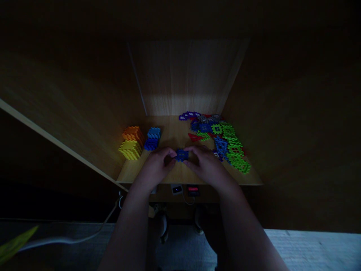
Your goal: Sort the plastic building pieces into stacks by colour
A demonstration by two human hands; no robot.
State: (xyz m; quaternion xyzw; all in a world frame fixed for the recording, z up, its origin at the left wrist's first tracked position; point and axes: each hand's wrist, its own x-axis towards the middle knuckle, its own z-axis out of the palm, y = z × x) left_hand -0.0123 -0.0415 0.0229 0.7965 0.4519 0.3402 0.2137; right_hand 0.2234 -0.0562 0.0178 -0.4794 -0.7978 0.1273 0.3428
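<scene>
Between my two hands, over the front of a wooden shelf (172, 175), is a dark blue interlocking plastic tile (182, 155) with notched edges. My left hand (160, 162) pinches its left edge between thumb and fingers. On the opposite edge, my right hand (204, 161) grips it the same way. Left of my left hand stand stacks of matching tiles: orange (132, 132), yellow (130, 149), light blue (153, 132) and dark blue (151, 143). Beyond my right hand lies a loose pile of tiles, with green ones (235, 150), blue ones (220, 145) and a red triangular piece (194, 137).
Wooden panels enclose the shelf at the back (186, 75) and both sides. Purple tiles (190, 115) lie near the back panel. Below the front edge sit a small white device (176, 189) and a dark one with a red display (193, 190). A pale cable (93, 235) runs at lower left.
</scene>
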